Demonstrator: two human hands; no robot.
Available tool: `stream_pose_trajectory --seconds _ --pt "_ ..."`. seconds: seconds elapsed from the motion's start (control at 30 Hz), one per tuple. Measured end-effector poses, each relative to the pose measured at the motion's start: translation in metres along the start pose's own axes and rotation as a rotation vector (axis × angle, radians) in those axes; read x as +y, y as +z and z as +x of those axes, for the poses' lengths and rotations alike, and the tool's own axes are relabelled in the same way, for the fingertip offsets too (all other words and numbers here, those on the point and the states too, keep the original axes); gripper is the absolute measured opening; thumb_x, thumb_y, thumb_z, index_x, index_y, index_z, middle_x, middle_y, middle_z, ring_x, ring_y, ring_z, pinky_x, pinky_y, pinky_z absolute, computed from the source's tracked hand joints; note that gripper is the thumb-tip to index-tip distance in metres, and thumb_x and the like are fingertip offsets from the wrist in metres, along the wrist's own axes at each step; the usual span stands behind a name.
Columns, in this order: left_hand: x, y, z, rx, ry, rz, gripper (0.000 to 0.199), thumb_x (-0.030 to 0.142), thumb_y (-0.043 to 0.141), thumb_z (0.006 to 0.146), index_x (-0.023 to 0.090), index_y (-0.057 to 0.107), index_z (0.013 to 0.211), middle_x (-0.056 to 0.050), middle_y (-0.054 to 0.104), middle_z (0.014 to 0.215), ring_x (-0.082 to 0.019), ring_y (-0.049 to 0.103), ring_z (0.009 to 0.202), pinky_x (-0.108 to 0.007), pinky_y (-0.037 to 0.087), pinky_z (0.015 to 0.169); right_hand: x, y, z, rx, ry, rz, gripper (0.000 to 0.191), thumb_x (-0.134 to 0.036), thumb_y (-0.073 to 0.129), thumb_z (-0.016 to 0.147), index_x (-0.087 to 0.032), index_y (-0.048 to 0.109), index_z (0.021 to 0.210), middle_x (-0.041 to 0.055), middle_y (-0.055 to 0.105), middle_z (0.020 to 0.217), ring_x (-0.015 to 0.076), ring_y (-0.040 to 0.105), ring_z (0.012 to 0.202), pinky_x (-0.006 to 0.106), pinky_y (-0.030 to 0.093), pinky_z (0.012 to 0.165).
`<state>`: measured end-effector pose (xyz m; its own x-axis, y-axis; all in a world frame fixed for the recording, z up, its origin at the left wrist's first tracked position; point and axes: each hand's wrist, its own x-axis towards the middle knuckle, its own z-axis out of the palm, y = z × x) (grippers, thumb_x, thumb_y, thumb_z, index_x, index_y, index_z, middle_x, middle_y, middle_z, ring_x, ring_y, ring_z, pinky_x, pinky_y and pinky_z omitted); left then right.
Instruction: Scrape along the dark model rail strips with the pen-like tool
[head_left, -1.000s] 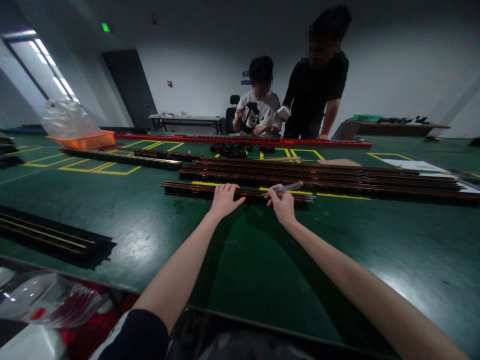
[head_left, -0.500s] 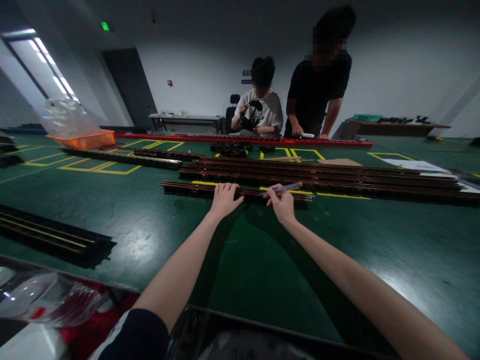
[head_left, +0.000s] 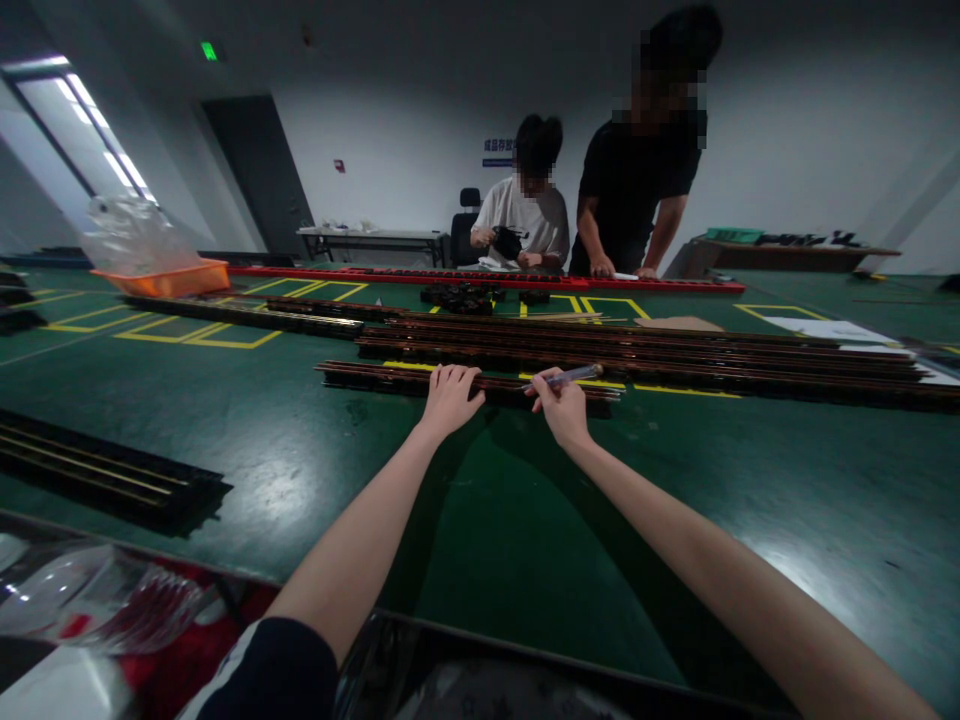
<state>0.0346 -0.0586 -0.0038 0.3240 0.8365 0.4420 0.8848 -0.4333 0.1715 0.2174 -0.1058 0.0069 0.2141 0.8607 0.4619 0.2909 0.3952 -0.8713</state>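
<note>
A short dark rail [head_left: 375, 377] with copper-coloured strips lies crosswise on the green table [head_left: 480, 560]. My left hand [head_left: 451, 395] is closed over its middle, fingers across the top and thumb on the near side. To the right, my right hand [head_left: 559, 405] grips a slim pen-like tool [head_left: 574, 375] with a translucent purplish barrel. Its thin tip points down-left at the rail; whether it touches is too small to tell. Just behind lies a bundle of longer dark rails [head_left: 675, 357] with similar copper strips.
More dark rails [head_left: 97, 465] lie at the near left. An orange tray [head_left: 161, 280] holds a clear plastic bag. A red rail [head_left: 337, 274] runs along the far side, before two people [head_left: 525, 220]. Papers [head_left: 832, 330] lie at the right; plastic bottles [head_left: 97, 600] stand at lower left.
The short rail has shifted slightly left, and my right hand with the tool has moved a little left too. Across the table, the seated person has lowered their head and hands.
</note>
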Motion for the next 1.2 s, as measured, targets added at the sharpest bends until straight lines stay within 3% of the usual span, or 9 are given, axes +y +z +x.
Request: stream_pose_trajectory --seconds 0.73,1.2 --pt "0.0013 -0.0037 -0.0014 -0.031 0.022 0.004 0.043 0.016 0.032 0.086 0.019 0.051 0.125 -0.008 0.055 0.123 -0.024 0.041 0.121 -0.047 0.021 0.112 0.0009 -0.0002 0.0016 -0.002 0.028 -0.011 0.025 -0.041 0.053 0.079 -0.017 0.052 0.072 0.003 0.065 0.066 0.0086 0.053 0.043 0.021 0.043 0.047" --pt "-0.0054 0.0054 0.0012 -0.016 0.026 0.021 0.051 0.011 0.032 0.083 0.026 0.049 0.129 -0.005 0.054 0.126 -0.023 0.04 0.123 -0.047 0.022 0.111 0.001 -0.0002 0.0004 0.005 0.027 -0.018 0.023 -0.04 0.052 0.08 -0.018 0.053 0.072 0.0031 0.065 0.066 0.009 0.053 0.045 0.021 0.045 0.047"
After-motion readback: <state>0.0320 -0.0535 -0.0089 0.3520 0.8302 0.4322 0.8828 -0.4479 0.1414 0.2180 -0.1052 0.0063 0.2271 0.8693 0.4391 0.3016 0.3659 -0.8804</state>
